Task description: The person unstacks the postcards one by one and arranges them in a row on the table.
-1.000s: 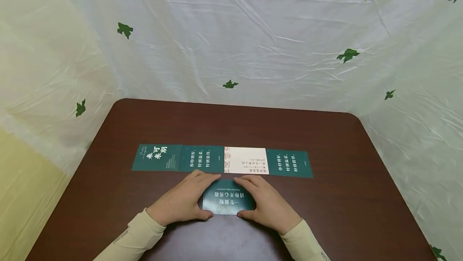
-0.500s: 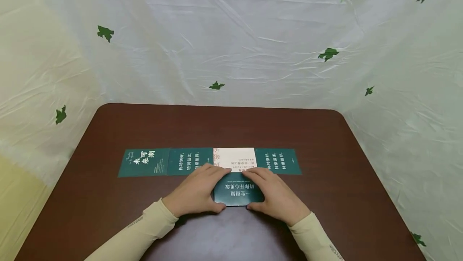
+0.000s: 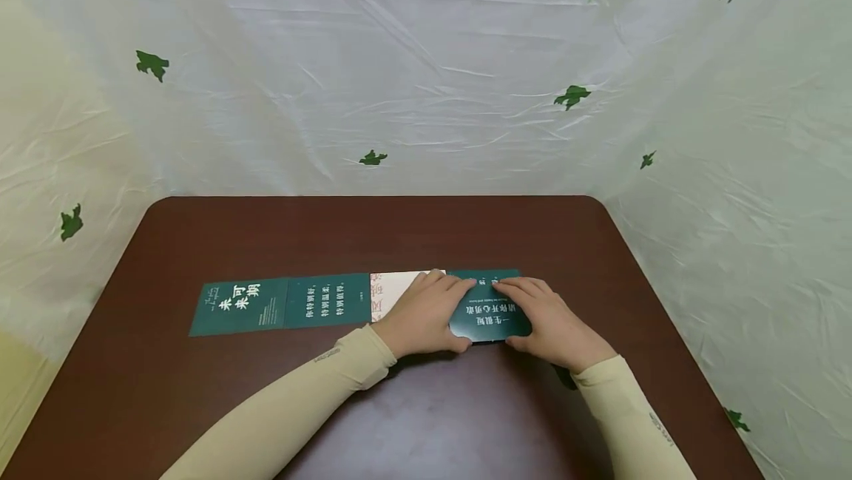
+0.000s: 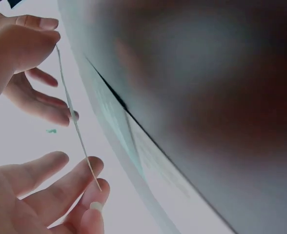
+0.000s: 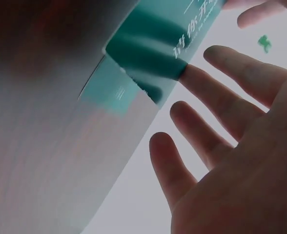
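Note:
In the head view, a dark teal card (image 3: 490,316) with white upside-down characters is held between both hands, above the right end of a row of cards. My left hand (image 3: 426,316) grips its left side with thumb and fingers; my right hand (image 3: 558,326) holds its right side likewise. Beneath it, the rightmost teal card (image 3: 483,274) is mostly covered. A cream card (image 3: 393,291) with red print lies partly behind the left hand. In the left wrist view the held card (image 4: 70,105) appears edge-on. In the right wrist view fingertips touch the held card (image 5: 148,51).
Two more teal cards with white characters, the inner card (image 3: 326,301) and the outer card (image 3: 237,306), continue the row leftward. They lie on a brown table (image 3: 373,232) with rounded far corners. White cloth (image 3: 426,58) with green leaf prints hangs around it.
Both hands have carried the held card rightward and away from the body, from in front of the row to over its right-end card. The head view has shifted to the right.

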Tool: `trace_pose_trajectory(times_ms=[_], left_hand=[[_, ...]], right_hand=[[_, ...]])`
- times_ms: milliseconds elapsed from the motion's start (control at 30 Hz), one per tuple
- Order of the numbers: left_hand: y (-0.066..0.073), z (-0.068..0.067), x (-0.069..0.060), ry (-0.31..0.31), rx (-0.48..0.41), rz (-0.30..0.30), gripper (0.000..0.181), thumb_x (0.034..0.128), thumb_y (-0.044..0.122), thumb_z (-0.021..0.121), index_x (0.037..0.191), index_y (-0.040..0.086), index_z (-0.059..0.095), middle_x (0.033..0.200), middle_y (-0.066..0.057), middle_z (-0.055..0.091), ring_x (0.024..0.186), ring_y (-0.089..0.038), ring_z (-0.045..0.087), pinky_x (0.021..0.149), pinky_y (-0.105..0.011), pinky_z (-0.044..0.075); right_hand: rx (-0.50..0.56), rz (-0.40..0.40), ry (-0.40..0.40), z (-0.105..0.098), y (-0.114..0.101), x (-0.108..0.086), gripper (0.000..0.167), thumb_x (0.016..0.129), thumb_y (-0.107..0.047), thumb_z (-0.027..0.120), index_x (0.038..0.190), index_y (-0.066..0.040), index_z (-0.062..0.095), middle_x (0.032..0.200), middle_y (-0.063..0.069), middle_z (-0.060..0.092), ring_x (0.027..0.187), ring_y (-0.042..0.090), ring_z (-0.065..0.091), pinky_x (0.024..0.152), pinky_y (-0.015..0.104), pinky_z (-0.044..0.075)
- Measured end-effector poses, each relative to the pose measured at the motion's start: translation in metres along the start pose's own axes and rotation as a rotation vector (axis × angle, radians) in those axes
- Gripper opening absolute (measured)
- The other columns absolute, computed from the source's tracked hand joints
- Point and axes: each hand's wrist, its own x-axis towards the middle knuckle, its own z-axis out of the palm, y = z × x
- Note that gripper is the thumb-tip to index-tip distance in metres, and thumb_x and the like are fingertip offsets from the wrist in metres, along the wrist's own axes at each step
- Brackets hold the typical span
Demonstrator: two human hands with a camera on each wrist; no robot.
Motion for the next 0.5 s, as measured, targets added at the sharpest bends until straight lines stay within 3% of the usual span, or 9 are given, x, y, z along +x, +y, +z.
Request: trace_pose_trajectory(times_ms=[500], left_hand=[[0.048,0.023,0.114,-0.094,0.024,-0.005,0.099,0.0841,0.067,0.082,0.162,0.016,0.048,0.151,0.001,0.065,0.134,-0.021,0.057,0.111,-0.038,0.045]], right_hand=[[0.134,0.242,-0.096,-0.039,0.086,-0.010,0.093,0.088,-0.004,0.082,0.169,-0.016,0.036,0.172,0.020,0.035,0.153,0.048,0.025,0.109,0.068,0.051]])
